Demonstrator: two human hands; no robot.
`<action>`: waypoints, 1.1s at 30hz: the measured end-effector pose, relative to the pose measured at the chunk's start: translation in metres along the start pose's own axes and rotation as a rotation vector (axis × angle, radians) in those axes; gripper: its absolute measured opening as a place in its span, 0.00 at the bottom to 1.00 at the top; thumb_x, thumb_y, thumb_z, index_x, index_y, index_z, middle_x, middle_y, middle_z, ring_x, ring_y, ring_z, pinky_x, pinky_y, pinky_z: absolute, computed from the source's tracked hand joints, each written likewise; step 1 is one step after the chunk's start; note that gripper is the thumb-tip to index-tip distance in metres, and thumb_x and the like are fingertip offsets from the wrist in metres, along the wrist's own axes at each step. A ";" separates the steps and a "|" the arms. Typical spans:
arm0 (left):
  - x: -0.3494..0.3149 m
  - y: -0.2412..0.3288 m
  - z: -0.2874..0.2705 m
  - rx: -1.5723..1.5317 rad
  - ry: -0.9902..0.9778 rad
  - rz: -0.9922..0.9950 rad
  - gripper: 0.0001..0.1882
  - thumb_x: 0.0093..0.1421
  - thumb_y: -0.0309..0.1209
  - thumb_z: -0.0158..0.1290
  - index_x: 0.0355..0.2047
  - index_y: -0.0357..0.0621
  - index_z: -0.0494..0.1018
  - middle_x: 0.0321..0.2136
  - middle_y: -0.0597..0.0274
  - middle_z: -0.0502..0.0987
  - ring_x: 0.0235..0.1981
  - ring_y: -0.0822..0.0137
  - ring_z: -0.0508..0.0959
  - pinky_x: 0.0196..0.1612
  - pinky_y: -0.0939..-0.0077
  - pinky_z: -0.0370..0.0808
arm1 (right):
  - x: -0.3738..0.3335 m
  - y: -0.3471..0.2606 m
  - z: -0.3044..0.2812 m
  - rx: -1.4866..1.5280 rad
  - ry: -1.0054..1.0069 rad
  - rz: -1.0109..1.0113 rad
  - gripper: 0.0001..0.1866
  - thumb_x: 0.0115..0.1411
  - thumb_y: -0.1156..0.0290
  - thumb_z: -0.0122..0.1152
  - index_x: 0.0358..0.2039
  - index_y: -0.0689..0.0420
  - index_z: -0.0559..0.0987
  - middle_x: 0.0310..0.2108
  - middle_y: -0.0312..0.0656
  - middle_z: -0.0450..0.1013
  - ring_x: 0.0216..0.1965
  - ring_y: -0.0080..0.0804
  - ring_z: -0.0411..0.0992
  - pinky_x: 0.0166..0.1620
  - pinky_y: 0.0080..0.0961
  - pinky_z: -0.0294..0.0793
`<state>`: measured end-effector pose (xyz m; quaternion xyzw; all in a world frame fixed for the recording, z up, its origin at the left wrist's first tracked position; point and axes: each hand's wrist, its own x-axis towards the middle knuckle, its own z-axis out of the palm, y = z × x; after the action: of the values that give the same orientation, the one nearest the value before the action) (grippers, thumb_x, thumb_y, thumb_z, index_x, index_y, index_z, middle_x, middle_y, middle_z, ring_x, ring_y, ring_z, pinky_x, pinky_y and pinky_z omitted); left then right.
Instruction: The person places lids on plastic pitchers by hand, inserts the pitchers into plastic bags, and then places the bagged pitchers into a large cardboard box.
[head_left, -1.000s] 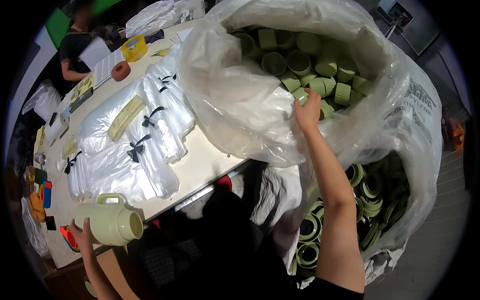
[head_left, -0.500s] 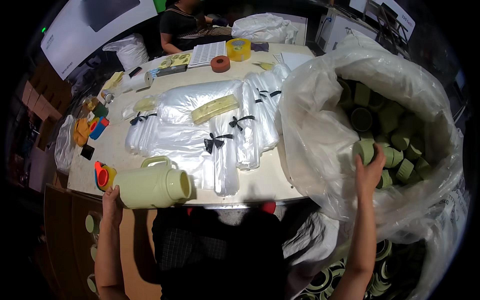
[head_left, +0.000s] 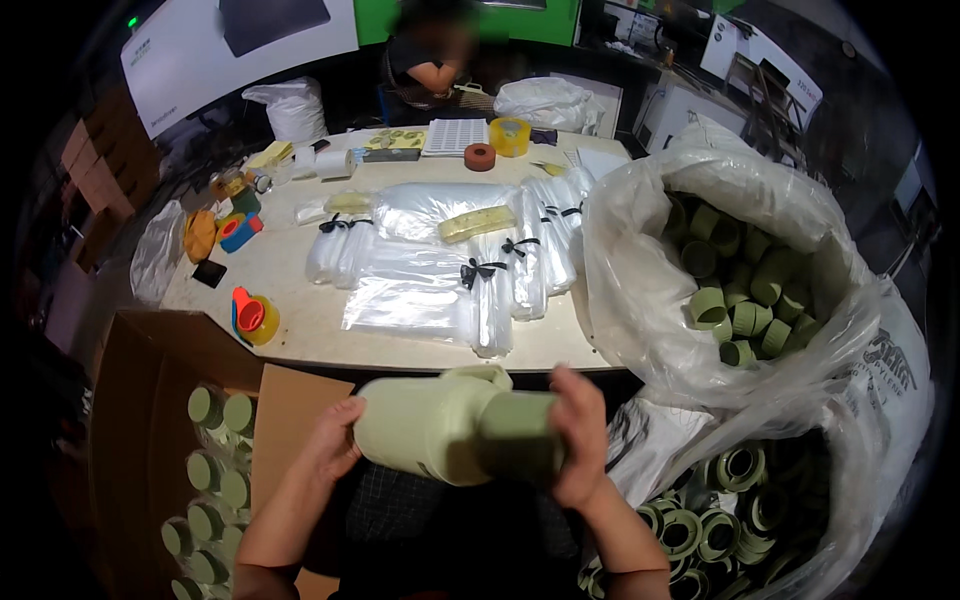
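A pale green thermos jug (head_left: 415, 425) lies sideways in front of my body, its handle (head_left: 482, 376) uppermost. My left hand (head_left: 335, 438) is closed around its base end. At the other end a darker green cup-shaped lid (head_left: 517, 437) covers the jug's mouth. My right hand (head_left: 580, 437) is wrapped round the outer end of that lid, slightly blurred. How far the lid is seated cannot be made out. To the right, a big clear plastic bag (head_left: 628, 270) holds many similar green lids (head_left: 752, 318).
Bundles of clear plastic sleeves (head_left: 410, 290) tied in black lie on the white table (head_left: 400, 350). Left of me, an open carton (head_left: 150, 375) holds several green-capped jugs (head_left: 205, 470). Green rings (head_left: 718, 535) fill a lower bag at right. Another person (head_left: 425, 65) sits beyond the table.
My right hand has brought a lid from the bag to the jug's mouth. The jug has moved right and nearer to my body in my left hand. The view has shifted, showing the carton.
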<state>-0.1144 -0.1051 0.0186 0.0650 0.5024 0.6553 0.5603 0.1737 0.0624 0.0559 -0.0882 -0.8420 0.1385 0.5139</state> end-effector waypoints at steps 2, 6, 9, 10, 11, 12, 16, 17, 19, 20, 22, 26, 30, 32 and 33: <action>-0.008 -0.019 -0.023 -0.045 -0.072 -0.055 0.15 0.70 0.36 0.46 0.45 0.38 0.76 0.42 0.56 0.81 0.45 0.60 0.81 0.50 0.61 0.80 | 0.016 -0.038 -0.016 0.134 -0.286 0.013 0.32 0.52 0.54 0.66 0.55 0.57 0.75 0.55 0.58 0.71 0.55 0.59 0.70 0.55 0.46 0.72; -0.029 -0.023 0.007 -0.136 0.029 0.253 0.09 0.70 0.31 0.47 0.43 0.39 0.73 0.39 0.57 0.80 0.42 0.65 0.80 0.49 0.69 0.77 | 0.006 -0.022 -0.005 0.302 -0.021 0.120 0.36 0.51 0.47 0.65 0.53 0.60 0.75 0.51 0.60 0.71 0.49 0.53 0.71 0.50 0.44 0.73; -0.045 -0.013 0.039 -0.020 0.107 0.562 0.07 0.68 0.30 0.49 0.42 0.39 0.71 0.37 0.60 0.78 0.39 0.70 0.77 0.47 0.73 0.75 | -0.025 -0.020 0.007 0.487 0.174 0.313 0.39 0.59 0.39 0.56 0.59 0.58 0.68 0.56 0.58 0.65 0.55 0.49 0.67 0.57 0.44 0.67; -0.053 -0.013 0.038 0.072 0.116 0.649 0.07 0.68 0.29 0.50 0.42 0.39 0.71 0.37 0.62 0.78 0.38 0.72 0.76 0.47 0.74 0.74 | -0.028 -0.025 0.009 0.491 0.210 0.349 0.41 0.59 0.38 0.55 0.61 0.60 0.65 0.58 0.55 0.64 0.56 0.46 0.66 0.60 0.41 0.65; -0.059 -0.015 0.036 0.166 0.121 0.732 0.07 0.68 0.29 0.50 0.42 0.40 0.70 0.36 0.63 0.77 0.37 0.74 0.75 0.46 0.76 0.73 | -0.028 -0.028 0.008 0.505 0.211 0.449 0.43 0.59 0.38 0.55 0.62 0.60 0.64 0.59 0.55 0.63 0.57 0.45 0.65 0.61 0.41 0.64; -0.056 -0.021 0.026 0.216 0.043 0.793 0.07 0.68 0.31 0.51 0.42 0.40 0.70 0.37 0.64 0.77 0.37 0.77 0.74 0.46 0.78 0.72 | -0.025 -0.033 0.004 0.516 0.212 0.550 0.44 0.59 0.37 0.54 0.63 0.61 0.63 0.60 0.54 0.63 0.59 0.44 0.65 0.62 0.40 0.63; -0.050 -0.003 0.028 0.152 0.154 0.782 0.10 0.68 0.33 0.52 0.42 0.39 0.70 0.36 0.64 0.77 0.38 0.74 0.75 0.47 0.76 0.72 | -0.039 0.000 -0.026 0.438 0.338 0.733 0.46 0.64 0.36 0.41 0.68 0.62 0.57 0.67 0.48 0.58 0.67 0.41 0.57 0.69 0.42 0.51; -0.053 0.003 0.021 0.134 0.100 0.789 0.10 0.68 0.32 0.52 0.42 0.39 0.70 0.37 0.64 0.77 0.39 0.73 0.75 0.48 0.75 0.72 | -0.036 0.003 -0.033 0.318 0.411 0.716 0.45 0.66 0.36 0.35 0.69 0.61 0.56 0.69 0.48 0.57 0.68 0.41 0.55 0.70 0.44 0.48; -0.057 0.014 0.006 0.122 0.002 0.800 0.10 0.67 0.32 0.52 0.44 0.39 0.70 0.38 0.63 0.77 0.41 0.73 0.75 0.49 0.73 0.72 | -0.039 0.000 -0.027 0.519 0.496 0.719 0.45 0.66 0.35 0.34 0.69 0.61 0.57 0.69 0.49 0.57 0.68 0.42 0.55 0.70 0.44 0.48; -0.055 0.005 0.007 0.269 0.046 0.841 0.11 0.68 0.33 0.51 0.45 0.39 0.70 0.39 0.63 0.77 0.41 0.73 0.75 0.48 0.74 0.73 | -0.048 -0.002 -0.024 0.634 0.534 0.734 0.45 0.66 0.34 0.33 0.69 0.61 0.57 0.68 0.50 0.58 0.69 0.42 0.55 0.70 0.44 0.48; -0.051 -0.017 0.036 0.386 0.072 0.966 0.12 0.67 0.33 0.51 0.45 0.38 0.70 0.39 0.63 0.75 0.41 0.73 0.74 0.46 0.74 0.72 | -0.060 -0.023 -0.003 0.784 0.243 0.718 0.42 0.66 0.37 0.39 0.66 0.62 0.61 0.64 0.51 0.64 0.64 0.42 0.63 0.68 0.41 0.56; -0.008 0.006 0.058 0.573 -0.141 0.882 0.14 0.69 0.33 0.48 0.48 0.35 0.70 0.39 0.62 0.73 0.43 0.68 0.73 0.50 0.72 0.71 | -0.094 -0.054 0.019 0.869 0.542 1.131 0.37 0.64 0.44 0.50 0.63 0.62 0.63 0.58 0.51 0.67 0.58 0.43 0.68 0.62 0.38 0.66; 0.042 -0.004 0.075 0.413 0.038 0.585 0.17 0.74 0.39 0.38 0.45 0.38 0.71 0.35 0.60 0.75 0.42 0.61 0.78 0.54 0.67 0.72 | -0.114 -0.088 0.016 0.339 0.223 0.774 0.38 0.57 0.52 0.66 0.60 0.61 0.63 0.57 0.51 0.64 0.58 0.42 0.67 0.60 0.38 0.67; 0.045 0.008 0.083 0.111 -0.040 0.306 0.20 0.74 0.42 0.35 0.35 0.42 0.70 0.32 0.58 0.75 0.40 0.58 0.78 0.58 0.64 0.69 | -0.115 -0.100 0.008 0.383 -0.049 0.654 0.35 0.54 0.61 0.70 0.58 0.60 0.65 0.57 0.50 0.63 0.58 0.44 0.66 0.59 0.38 0.67; 0.054 0.008 0.086 -0.009 -0.063 0.185 0.22 0.74 0.44 0.35 0.29 0.44 0.68 0.30 0.58 0.74 0.38 0.58 0.78 0.59 0.63 0.68 | -0.115 -0.102 -0.001 0.561 -0.130 0.659 0.34 0.53 0.66 0.71 0.58 0.59 0.66 0.57 0.50 0.63 0.58 0.46 0.66 0.59 0.37 0.68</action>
<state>-0.0835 -0.0109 0.0402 0.1292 0.4734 0.7043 0.5130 0.2262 -0.0675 -0.0076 -0.2005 -0.7292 0.5237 0.3922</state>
